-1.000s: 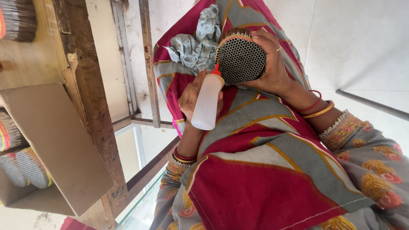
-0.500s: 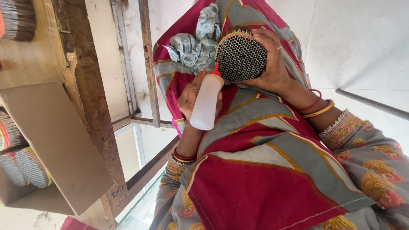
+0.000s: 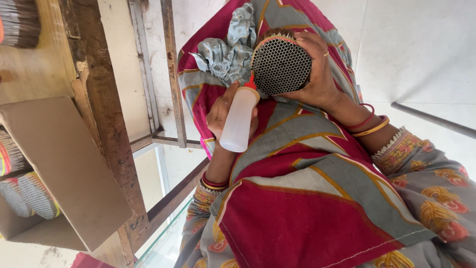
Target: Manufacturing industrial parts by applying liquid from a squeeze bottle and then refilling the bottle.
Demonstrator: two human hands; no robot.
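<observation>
Bottle: your white squeeze bottle slants, red nozzle touching the bundle.
Left hand: wrapped around it.
Right hand: clasping the round stick bundle.

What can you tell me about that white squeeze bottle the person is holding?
The squeeze bottle is a plain, soft-looking white plastic cylinder with a red cone nozzle. The left hand wraps around its body. It is tilted, its flat base toward the camera and its nozzle against the edge of the round bundle of sticks that the right hand grips. It hangs above the red and grey cloth on the person's lap. How full it is cannot be seen.
</observation>
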